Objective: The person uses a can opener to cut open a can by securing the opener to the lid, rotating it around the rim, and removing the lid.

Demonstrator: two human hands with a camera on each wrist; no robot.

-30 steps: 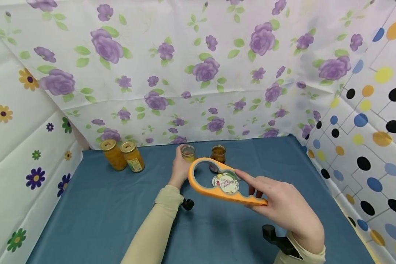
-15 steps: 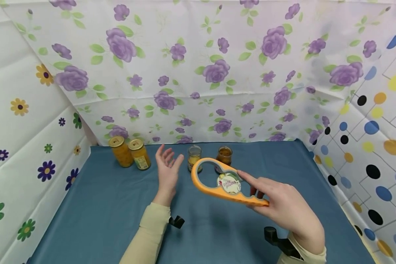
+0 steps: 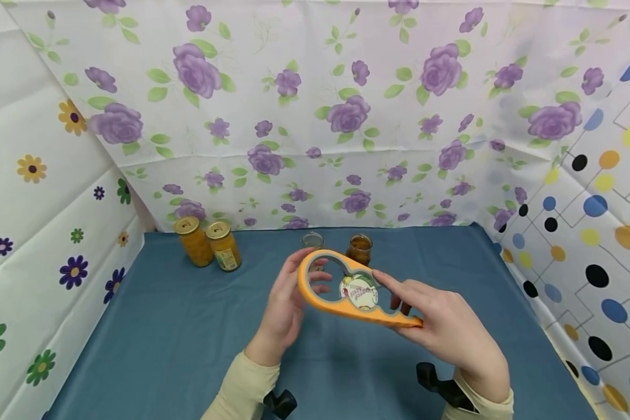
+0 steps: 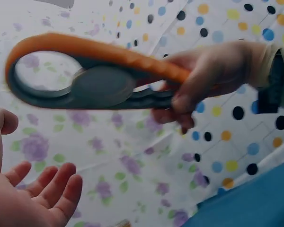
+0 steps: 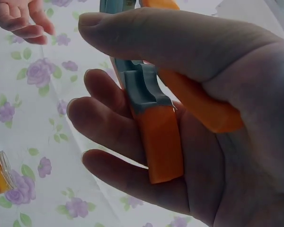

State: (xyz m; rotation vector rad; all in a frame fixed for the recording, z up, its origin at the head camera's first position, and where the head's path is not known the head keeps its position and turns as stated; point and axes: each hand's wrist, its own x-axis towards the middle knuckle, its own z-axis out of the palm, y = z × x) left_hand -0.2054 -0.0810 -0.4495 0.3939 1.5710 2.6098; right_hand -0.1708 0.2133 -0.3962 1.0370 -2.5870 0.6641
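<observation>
My right hand (image 3: 448,324) grips the handles of an orange jar opener (image 3: 341,308) with a grey ridged lining, held up over the table. A round jar lid (image 3: 360,291) with a printed white top is caught between the opener's arms; its plain underside shows in the left wrist view. Beside the opener's rounded end is my left hand (image 3: 280,306), palm turned toward it, fingers spread and slightly bent, holding nothing. Behind the opener stand two lidless glass jars. One, clear-rimmed (image 3: 312,239), is mostly hidden by my left hand; the other (image 3: 360,248) has dark brown contents.
Two lidded jars with orange-yellow contents, an outer jar (image 3: 195,245) and a labelled jar (image 3: 227,254), stand at the back left. A blue cloth (image 3: 152,338) covers the table. Patterned sheets (image 3: 315,146) rise behind and along both sides.
My left hand let go of the clear-rimmed jar, drew back to the left, then came across to the opener's rounded end. The right hand keeps holding the opener at nearly the same place.
</observation>
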